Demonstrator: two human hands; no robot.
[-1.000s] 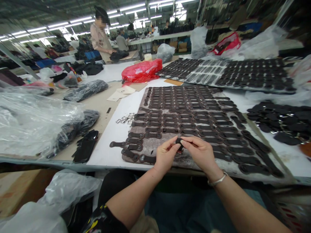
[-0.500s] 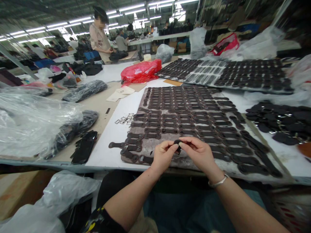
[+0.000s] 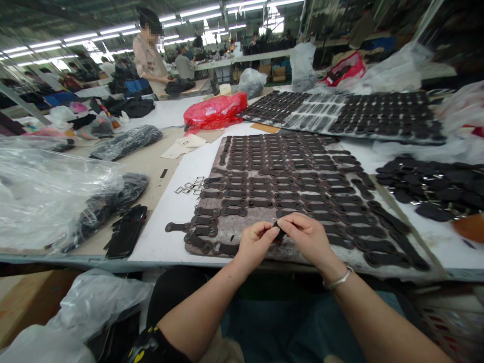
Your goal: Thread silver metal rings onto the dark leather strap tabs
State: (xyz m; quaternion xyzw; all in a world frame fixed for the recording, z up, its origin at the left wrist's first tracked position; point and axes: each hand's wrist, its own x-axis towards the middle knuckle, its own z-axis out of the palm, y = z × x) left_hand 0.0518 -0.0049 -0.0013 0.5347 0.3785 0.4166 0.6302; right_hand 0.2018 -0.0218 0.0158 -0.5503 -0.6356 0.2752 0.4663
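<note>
Near the front edge of a grey board (image 3: 242, 224), my left hand (image 3: 257, 244) and my right hand (image 3: 308, 239) meet fingertip to fingertip. Both pinch a small dark strap piece (image 3: 279, 233), largely hidden by the fingers. Rows of dark strap pieces with rounded ends (image 3: 260, 194) cover much of the board. One such strap (image 3: 177, 227) sticks out past the board's left edge. Small metal buckles (image 3: 191, 186) lie in a loose pile on the white surface to the left.
At the back right is a second board of dark straps (image 3: 389, 113), with a heap of dark pieces with metal parts (image 3: 434, 184) nearer. A red plastic bag (image 3: 215, 111) lies behind. Clear plastic (image 3: 49, 186) and black pieces (image 3: 126, 232) lie left. A person (image 3: 151, 55) stands across the table.
The view has shifted slightly, so the table items sit a little further left. Less of the dark piece shows above my fingertips; both hands still pinch it.
</note>
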